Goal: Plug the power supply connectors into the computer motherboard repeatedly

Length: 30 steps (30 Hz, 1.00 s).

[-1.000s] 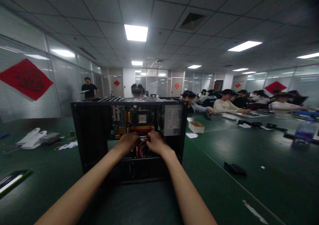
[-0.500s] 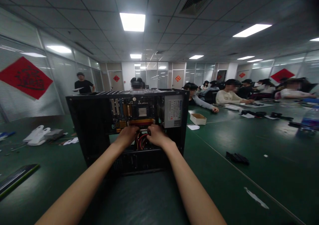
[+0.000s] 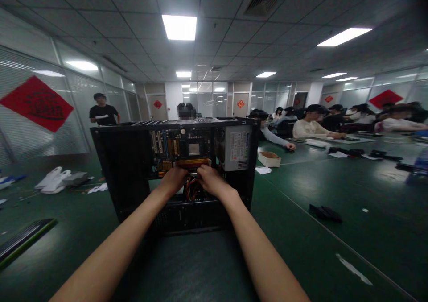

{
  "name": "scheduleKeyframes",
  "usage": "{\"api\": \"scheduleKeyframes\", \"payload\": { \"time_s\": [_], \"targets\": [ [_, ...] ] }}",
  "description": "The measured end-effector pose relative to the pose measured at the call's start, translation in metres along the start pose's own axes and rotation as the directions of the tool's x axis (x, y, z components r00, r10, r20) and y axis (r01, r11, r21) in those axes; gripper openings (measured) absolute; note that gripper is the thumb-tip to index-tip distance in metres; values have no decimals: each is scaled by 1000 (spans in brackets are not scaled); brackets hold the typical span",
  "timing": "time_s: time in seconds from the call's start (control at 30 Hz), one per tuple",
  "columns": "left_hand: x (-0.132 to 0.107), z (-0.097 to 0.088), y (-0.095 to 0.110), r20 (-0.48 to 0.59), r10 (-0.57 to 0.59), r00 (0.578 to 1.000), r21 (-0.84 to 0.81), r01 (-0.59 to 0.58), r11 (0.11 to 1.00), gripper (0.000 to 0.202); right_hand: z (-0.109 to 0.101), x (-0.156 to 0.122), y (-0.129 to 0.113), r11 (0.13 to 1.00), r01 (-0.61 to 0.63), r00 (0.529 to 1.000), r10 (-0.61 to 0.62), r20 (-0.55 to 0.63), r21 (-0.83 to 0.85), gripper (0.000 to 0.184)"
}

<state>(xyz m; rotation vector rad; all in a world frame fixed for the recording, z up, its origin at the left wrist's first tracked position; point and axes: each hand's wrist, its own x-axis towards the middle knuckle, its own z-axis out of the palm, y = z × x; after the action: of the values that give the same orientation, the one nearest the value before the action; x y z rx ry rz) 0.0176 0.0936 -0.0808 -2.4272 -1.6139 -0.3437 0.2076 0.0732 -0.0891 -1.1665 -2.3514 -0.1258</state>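
Note:
An open black computer case stands upright on the table before me, its inside facing me. Within it are a motherboard with a square processor, orange memory slots and a silver power supply. My left hand and my right hand meet just below the memory slots, fingers curled inward and close together. Both are closed, but my fingertips and whatever lies in them are too small and dark to make out. A bundle of red and black cables hangs between and under them.
The green table carries white plastic bags and a green-edged black keyboard-like object on the left. To the right are an open box, a black bundle and a white strip. Several people sit beyond; one person stands back left.
The view has shifted slightly, so the case and table items sit a little further right. My hands stay together at the same spot below the memory slots. The standing person has moved left.

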Motion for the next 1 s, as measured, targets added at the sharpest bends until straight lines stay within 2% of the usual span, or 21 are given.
{"api": "scheduleKeyframes", "payload": {
  "time_s": [0.37,0.67,0.8,1.0],
  "targets": [
    [-4,-3,2,-33,5,999,-40,-6,999,24,-1,19,8,974,140,987,-125,99,-176,23],
    [-4,-4,6,-13,-31,999,-14,31,999,23,2,16,5,959,63,990,-24,141,-276,21],
    [-5,-4,5,-33,-25,999,-68,22,997,22,3,16,4,954,56,990,-15,138,-295,22],
    [-3,7,-1,-56,-4,998,-171,-6,985,26,4,17,5,945,55,991,-12,136,-322,24]
  ]
}}
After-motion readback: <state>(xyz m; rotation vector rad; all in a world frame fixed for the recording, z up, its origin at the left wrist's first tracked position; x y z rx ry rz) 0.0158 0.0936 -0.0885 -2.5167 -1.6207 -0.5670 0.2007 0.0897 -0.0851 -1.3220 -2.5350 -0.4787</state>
